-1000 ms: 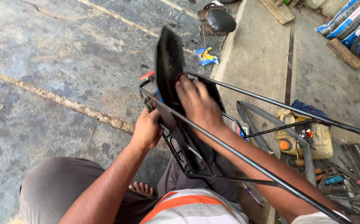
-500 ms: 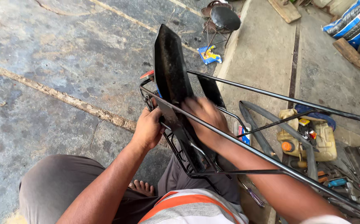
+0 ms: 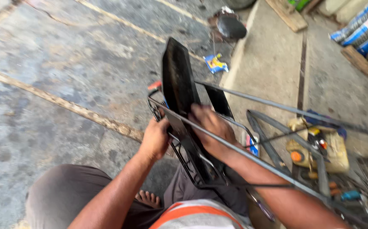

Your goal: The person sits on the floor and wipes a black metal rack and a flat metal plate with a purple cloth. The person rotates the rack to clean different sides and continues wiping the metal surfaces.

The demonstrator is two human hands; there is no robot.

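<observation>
A long black curved plate [image 3: 177, 85], like a mudguard, stands tilted up through a black wire rack [image 3: 184, 159] with long metal stays [image 3: 277, 108] running off to the right. My left hand [image 3: 155, 138] grips the rack's left edge beside the plate. My right hand [image 3: 209, 127] is closed on the plate's lower part, inside the frame. The image is motion-blurred.
Rough concrete floor lies to the left, with a raised slab edge [image 3: 239, 63] at the right. A yellowish plastic container [image 3: 319, 146] and several hand tools [image 3: 357, 193] lie at the right. A dark round object [image 3: 230, 26] and a blue-yellow wrapper [image 3: 215, 63] sit beyond. My bare foot [image 3: 148, 198] shows below.
The black plate has slid upward and away through the rack. My right hand has moved down the plate toward me. My left hand stays on the rack's edge.
</observation>
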